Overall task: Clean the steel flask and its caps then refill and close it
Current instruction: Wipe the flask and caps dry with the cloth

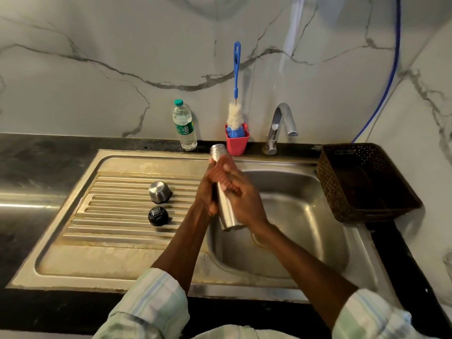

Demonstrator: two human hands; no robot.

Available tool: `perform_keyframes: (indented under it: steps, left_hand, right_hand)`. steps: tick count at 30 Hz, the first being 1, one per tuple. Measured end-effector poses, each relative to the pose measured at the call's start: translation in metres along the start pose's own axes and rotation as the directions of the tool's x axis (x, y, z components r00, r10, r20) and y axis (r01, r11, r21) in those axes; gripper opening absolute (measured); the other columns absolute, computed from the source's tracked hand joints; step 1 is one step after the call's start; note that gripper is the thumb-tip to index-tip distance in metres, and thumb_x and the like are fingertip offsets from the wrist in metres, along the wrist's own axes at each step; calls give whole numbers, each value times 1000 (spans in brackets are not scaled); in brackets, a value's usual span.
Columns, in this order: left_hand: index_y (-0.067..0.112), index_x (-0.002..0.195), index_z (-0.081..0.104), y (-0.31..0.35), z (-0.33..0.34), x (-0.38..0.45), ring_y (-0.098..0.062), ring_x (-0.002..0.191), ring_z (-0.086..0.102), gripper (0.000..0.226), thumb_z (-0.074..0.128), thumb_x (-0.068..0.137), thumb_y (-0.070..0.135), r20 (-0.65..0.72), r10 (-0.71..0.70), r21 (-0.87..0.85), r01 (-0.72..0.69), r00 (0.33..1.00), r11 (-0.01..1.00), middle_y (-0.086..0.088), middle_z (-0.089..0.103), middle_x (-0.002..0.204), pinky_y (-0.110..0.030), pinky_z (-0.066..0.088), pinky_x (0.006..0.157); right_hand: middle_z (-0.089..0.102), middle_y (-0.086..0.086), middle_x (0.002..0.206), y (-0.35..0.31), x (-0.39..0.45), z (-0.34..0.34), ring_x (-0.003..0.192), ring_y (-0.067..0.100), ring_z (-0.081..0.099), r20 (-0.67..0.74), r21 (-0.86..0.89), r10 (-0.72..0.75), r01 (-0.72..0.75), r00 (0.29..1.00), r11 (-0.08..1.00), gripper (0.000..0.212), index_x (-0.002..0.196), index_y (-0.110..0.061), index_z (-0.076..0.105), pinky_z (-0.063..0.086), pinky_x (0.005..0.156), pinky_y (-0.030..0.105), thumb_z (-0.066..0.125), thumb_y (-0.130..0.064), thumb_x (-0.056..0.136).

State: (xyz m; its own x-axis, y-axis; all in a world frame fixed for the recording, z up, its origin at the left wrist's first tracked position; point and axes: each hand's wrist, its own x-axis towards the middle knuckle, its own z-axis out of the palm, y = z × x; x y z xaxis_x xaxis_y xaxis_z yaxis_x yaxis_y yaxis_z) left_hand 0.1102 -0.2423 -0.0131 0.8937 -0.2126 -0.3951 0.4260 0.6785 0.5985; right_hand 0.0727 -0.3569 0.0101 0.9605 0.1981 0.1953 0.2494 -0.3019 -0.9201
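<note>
Steel flask (226,211) was held tilted over the sink (305,216), its open mouth away from the person. Left hand (208,192) and right hand (241,199) gripped its body, fingers wrapped around it. Steel cap (160,192) and black cap (158,216) sat apart on the drainboard (110,216).

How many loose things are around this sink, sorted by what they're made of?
Steel: 2, the steel flask held in both hands, and the rounded steel cap on the drainboard.
Plastic: 5, the black inner cap, clear water bottle, blue-handled bottle brush, red cup, brown perforated basket.
Total: 7
</note>
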Motion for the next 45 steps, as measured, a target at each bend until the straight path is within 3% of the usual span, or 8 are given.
perform_keyframes:
  steps: [7,14,19,23,30,36,39,45]
  left_hand:
    - [6,125,60,3,-14,3,-25,81,70,65,46,95,62,-46,-61,161,68,997,985,-14,70,97,-35,58,73]
    - [11,137,57,-11,5,0,-34,107,65,77,72,79,61,5,-67,118,66,998,991,-23,63,125,-52,52,97]
    - [5,123,61,2,-2,4,-25,86,68,62,59,90,57,-65,-34,110,41,997,993,-15,69,100,-38,59,79]
    - [1,129,53,4,-18,0,-24,79,66,75,48,92,65,-87,-90,133,101,992,986,-15,68,93,-34,58,71]
    - [8,132,61,-4,-7,-1,-29,93,68,59,53,97,54,-51,-80,228,90,995,969,-19,68,113,-46,56,90]
    - [1,128,61,-2,-8,10,-33,95,69,51,58,95,39,-204,43,164,-10,978,986,-27,64,124,-45,57,87]
    - [-3,124,58,2,-18,10,-29,87,69,59,45,100,49,-248,0,66,17,969,998,-20,70,102,-39,54,83]
    - [10,135,57,-6,0,2,-31,98,68,75,57,88,68,-6,-60,237,60,998,970,-21,65,118,-45,56,84]
  right_hand:
    - [25,-22,155,29,-24,16,149,13,14,-7,-58,-68,67,998,996,53,144,-40,34,22,119,46,54,-28,96]
    - [62,0,129,1,58,-17,108,17,61,-125,104,188,-176,974,979,35,134,-28,55,50,97,39,52,-32,99]
    - [49,-6,144,9,1,-1,124,17,53,9,78,65,-65,998,995,47,140,-40,45,47,103,41,53,-19,99]
    - [26,-38,148,24,-52,16,144,4,23,6,-4,-123,123,992,992,67,139,-63,26,28,117,39,55,-22,95]
    - [49,-1,145,-2,44,-12,130,19,47,-177,89,86,-71,980,994,42,139,-21,53,40,109,39,55,-18,97]
    - [39,-18,146,7,15,-1,141,17,33,1,-32,-4,4,1000,999,48,139,-24,51,34,114,48,61,-15,93]
    - [35,-16,149,26,-24,12,146,19,22,59,-135,-90,98,994,986,56,144,-25,44,27,117,51,63,-19,92]
    - [47,-13,140,4,24,-11,124,15,51,-117,133,101,-85,988,987,43,133,-37,51,44,107,44,57,-16,96]
